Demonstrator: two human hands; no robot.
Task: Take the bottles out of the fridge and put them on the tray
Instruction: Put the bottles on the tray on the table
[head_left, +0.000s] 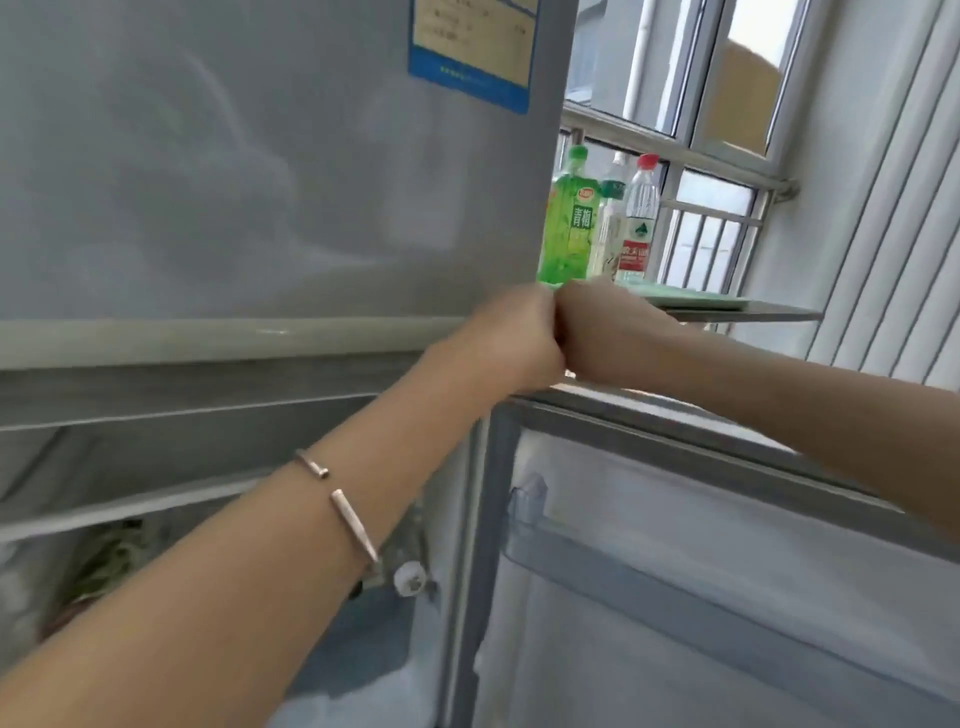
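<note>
Both hands meet at frame centre, knuckles touching, at the right edge of the fridge (234, 182). Left hand (511, 340) is curled into a fist at the lower corner of the upper door; whether it grips the door edge or just presses on it, cannot tell. Right hand (602, 332) is also curled shut, just at 3 o'clock of the left hand, over the top edge of the lower door (727, 519); cannot tell if it holds anything. Left wrist carries a thin metal bracelet (343, 509).

Lower door stands open, swung to the 4 o'clock side, with a clear door shelf (623, 566) on its inner face. Lower compartment interior at 7 o'clock is blurred; something dark and leafy sits there, unclear what. A round white knob (410, 577) shows near the hinge-side post.

Three bottles stand upright at 1 o'clock of the hands, on a pale green tray (691, 299): a green bottle (566, 228) leftmost, a pale bottle (610, 223) in the middle, a clear bottle with red cap (640, 218) rightmost, all close together. Tray lies on a narrow ledge (769, 313) under the window (701, 78). Railing bars show behind the bottles.

A blue-edged sticker (472, 47) is on the upper door at 12 o'clock. White ribbed wall panel (883, 234) at 3 o'clock.
</note>
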